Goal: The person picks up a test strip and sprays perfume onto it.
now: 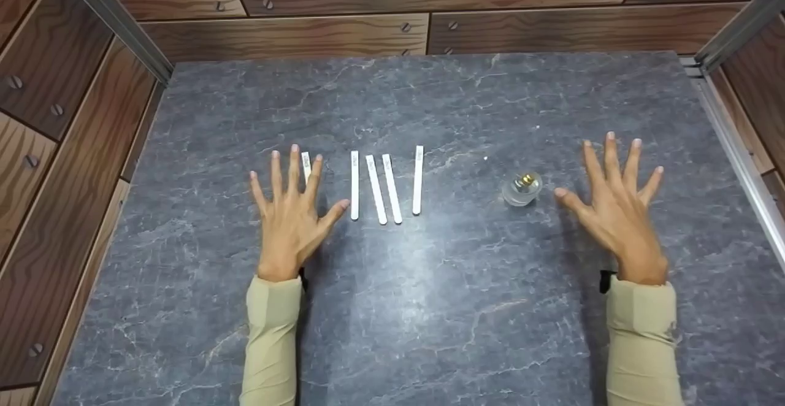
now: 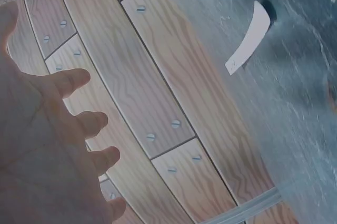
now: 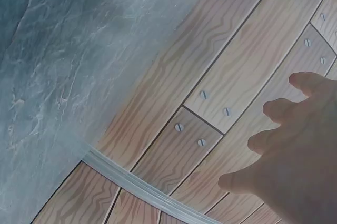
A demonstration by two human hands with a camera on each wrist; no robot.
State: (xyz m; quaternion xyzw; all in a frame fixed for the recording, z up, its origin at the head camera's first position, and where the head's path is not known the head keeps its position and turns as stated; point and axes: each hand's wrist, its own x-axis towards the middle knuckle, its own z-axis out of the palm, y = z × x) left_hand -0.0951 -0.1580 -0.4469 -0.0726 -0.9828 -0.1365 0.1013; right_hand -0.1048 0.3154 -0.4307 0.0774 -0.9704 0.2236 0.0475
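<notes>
My left hand (image 1: 291,213) is spread palm down with straight fingers and holds nothing. Under its index and middle fingers shows one narrow white strip (image 1: 306,164), partly hidden. The thumb tip overlaps the edge of a second white strip (image 1: 354,185) in the head view. Further right lie more such strips: a slanted pair (image 1: 384,189) and a single one (image 1: 418,180), with small dark print at their far ends. My right hand (image 1: 619,216), fingers likewise spread, grips nothing. Left of its thumb stands a small clear round glass bottle (image 1: 518,192) with a gold-coloured top.
A grey marbled tabletop (image 1: 466,308) lies beneath everything. Wood-patterned panels (image 1: 343,38) border it at the back and sides. Metal rails (image 1: 745,154) run along the corners and the right edge. Tiny white specks (image 1: 485,158) lie near the bottle.
</notes>
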